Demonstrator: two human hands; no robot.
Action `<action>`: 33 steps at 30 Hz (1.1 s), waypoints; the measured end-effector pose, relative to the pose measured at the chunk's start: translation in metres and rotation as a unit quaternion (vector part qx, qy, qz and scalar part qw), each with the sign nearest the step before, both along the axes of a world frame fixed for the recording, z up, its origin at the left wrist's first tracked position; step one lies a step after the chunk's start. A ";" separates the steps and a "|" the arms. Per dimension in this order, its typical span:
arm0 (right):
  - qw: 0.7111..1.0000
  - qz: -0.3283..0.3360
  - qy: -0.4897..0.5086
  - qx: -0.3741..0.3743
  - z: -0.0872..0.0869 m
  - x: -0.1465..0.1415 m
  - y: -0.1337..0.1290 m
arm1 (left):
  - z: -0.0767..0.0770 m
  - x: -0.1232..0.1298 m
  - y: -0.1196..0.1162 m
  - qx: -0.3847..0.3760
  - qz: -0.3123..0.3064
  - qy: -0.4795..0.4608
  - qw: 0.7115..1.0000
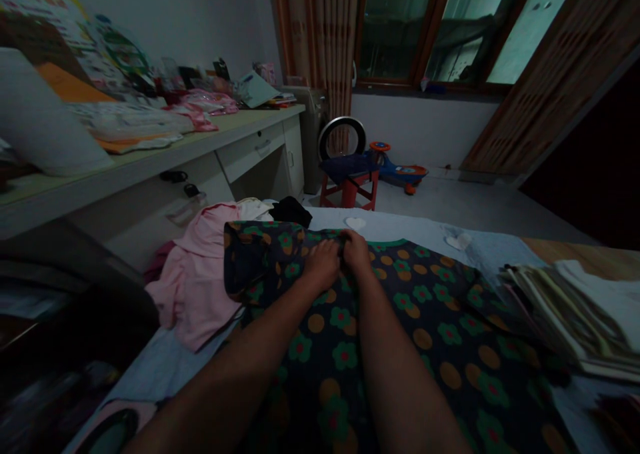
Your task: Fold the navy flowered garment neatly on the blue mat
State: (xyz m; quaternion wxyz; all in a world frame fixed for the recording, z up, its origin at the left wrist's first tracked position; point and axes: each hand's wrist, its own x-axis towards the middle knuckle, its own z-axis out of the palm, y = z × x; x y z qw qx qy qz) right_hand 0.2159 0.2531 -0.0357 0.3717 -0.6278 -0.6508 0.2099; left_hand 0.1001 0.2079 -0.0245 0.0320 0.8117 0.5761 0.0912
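A dark garment with green flowers and orange dots lies spread over the light blue bed cover, its green-edged neckline at the far side. My left hand rests on the garment near its upper edge, fingers curled into the cloth. Right beside it, my right hand pinches the cloth at the top edge, left of the neckline. The two hands nearly touch. One sleeve lies to the left of my hands, with its dark opening facing left.
Pink clothing lies left of the garment, with a black item behind it. Folded clothes are stacked at the right. A cluttered desk runs along the left wall. Beyond the bed stand a red stool and a blue ride-on toy.
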 end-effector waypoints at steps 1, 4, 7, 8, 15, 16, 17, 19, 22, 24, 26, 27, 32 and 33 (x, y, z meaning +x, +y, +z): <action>1.000 -0.009 0.024 0.008 0.000 0.002 0.001 | -0.005 -0.001 -0.003 0.001 0.003 -0.005 1.000; 0.996 -0.025 0.075 0.031 -0.001 0.006 0.001 | -0.012 -0.009 -0.005 -0.012 0.030 -0.013 0.999; 0.994 -0.040 0.090 0.039 0.001 0.005 -0.003 | -0.011 -0.016 -0.002 -0.031 0.063 -0.013 0.997; 0.994 -0.050 0.083 0.042 0.002 0.004 -0.004 | -0.010 -0.018 -0.001 -0.034 0.071 -0.012 0.997; 0.997 -0.045 -0.063 0.028 0.007 -0.008 -0.016 | -0.007 -0.017 -0.014 -0.005 0.037 0.000 0.999; 0.996 -0.038 -0.081 0.015 0.006 -0.009 -0.017 | -0.008 -0.018 -0.018 -0.009 0.025 -0.001 1.000; 0.995 -0.032 -0.097 0.005 0.006 -0.009 -0.017 | -0.010 -0.020 -0.022 -0.015 0.020 -0.003 1.000; 0.993 -0.027 -0.118 -0.002 0.005 -0.010 -0.018 | -0.011 -0.026 -0.030 -0.019 0.025 -0.006 0.999; 0.992 -0.030 -0.126 -0.002 0.004 -0.009 -0.020 | -0.011 -0.037 -0.040 -0.012 0.026 -0.005 1.000; 0.991 -0.034 -0.130 -0.002 0.005 -0.010 -0.020 | -0.008 -0.043 -0.043 -0.008 0.015 -0.005 1.000; 0.990 -0.037 -0.140 -0.004 0.006 -0.011 -0.021 | -0.006 -0.048 -0.044 -0.004 0.001 -0.006 1.000; 0.989 -0.038 -0.145 -0.007 0.006 -0.011 -0.020 | -0.005 -0.050 -0.044 -0.002 -0.004 -0.006 1.000; 0.983 0.022 -0.183 -0.027 0.014 -0.005 -0.024 | -0.007 -0.056 -0.040 -0.001 -0.005 -0.014 1.000; 0.980 0.044 -0.191 -0.030 0.016 -0.003 -0.028 | -0.007 -0.056 -0.040 0.003 -0.005 -0.018 1.000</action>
